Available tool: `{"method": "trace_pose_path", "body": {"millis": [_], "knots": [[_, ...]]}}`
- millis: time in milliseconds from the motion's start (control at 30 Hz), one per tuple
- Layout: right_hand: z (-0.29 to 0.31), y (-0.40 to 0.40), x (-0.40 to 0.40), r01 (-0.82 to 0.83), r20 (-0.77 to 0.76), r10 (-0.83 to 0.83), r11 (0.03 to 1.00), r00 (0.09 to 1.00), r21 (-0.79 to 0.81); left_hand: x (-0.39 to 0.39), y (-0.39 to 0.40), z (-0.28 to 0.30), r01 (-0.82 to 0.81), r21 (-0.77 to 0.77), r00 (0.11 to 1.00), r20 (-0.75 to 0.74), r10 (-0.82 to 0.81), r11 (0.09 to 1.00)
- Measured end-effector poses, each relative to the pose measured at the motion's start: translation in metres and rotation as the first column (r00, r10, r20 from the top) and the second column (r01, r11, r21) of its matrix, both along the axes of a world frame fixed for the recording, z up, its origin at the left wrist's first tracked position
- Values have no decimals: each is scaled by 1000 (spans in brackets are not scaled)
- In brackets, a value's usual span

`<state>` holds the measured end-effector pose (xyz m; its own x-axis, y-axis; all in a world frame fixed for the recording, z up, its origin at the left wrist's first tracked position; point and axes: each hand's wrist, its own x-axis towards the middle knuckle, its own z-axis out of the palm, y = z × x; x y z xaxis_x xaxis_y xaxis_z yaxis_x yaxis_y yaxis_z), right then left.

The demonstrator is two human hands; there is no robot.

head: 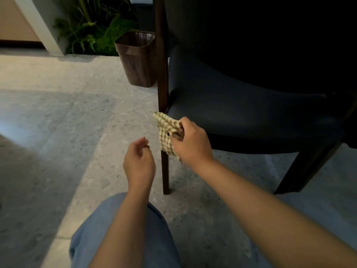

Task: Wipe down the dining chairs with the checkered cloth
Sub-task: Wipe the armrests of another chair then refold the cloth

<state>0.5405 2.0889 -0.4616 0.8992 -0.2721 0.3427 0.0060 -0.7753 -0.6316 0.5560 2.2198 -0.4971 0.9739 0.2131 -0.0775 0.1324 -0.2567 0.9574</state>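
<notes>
A dining chair [241,111] with a dark blue padded seat and dark wooden frame stands close in front of me, seen from low down. My right hand [191,142] grips the green-and-cream checkered cloth [166,130] and holds it against the chair's front left leg [163,78], just below the seat corner. The cloth hangs down over the leg. My left hand [139,163] hovers to the left of that leg, fingers loosely curled, holding nothing and touching nothing.
A dark wood-grain waste bin [137,59] stands on the floor behind the chair leg. Green plants [90,31] grow at the back left. Speckled grey floor [58,122] spreads to the left. My knee in blue jeans [119,235] is at the bottom.
</notes>
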Motion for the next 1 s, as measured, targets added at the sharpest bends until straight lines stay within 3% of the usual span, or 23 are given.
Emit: {"method": "trace_pose_path", "body": {"millis": [67, 133, 233, 600, 733, 900, 1000], "knots": [[-5, 0, 3, 48, 36, -46, 998, 998, -38, 2, -12, -4, 170, 72, 982, 71, -175, 983], [-8, -2, 5, 79, 69, -73, 992, 995, -93, 5, -24, -7, 359, 37, 929, 84, -361, 933], [-9, -7, 3, 98, 67, -89, 984, 994, -149, 4, -39, -14, 488, 30, 869, 82, -488, 873], [-11, -55, -33, 110, -37, -117, 983, 992, -145, -39, -97, -17, 536, 136, 808, 204, -553, 833], [-10, -91, -58, 180, -63, -187, 978, 980, -107, -66, -120, -14, 593, 162, 779, 133, -613, 789], [-11, -141, -89, 294, -124, -293, 956, 948, -14, -105, -141, -9, 612, 350, 747, 39, -664, 709], [-11, -169, -104, 372, -138, -369, 928, 919, -8, -109, -151, 3, 448, 565, 791, 111, -601, 693]]}}
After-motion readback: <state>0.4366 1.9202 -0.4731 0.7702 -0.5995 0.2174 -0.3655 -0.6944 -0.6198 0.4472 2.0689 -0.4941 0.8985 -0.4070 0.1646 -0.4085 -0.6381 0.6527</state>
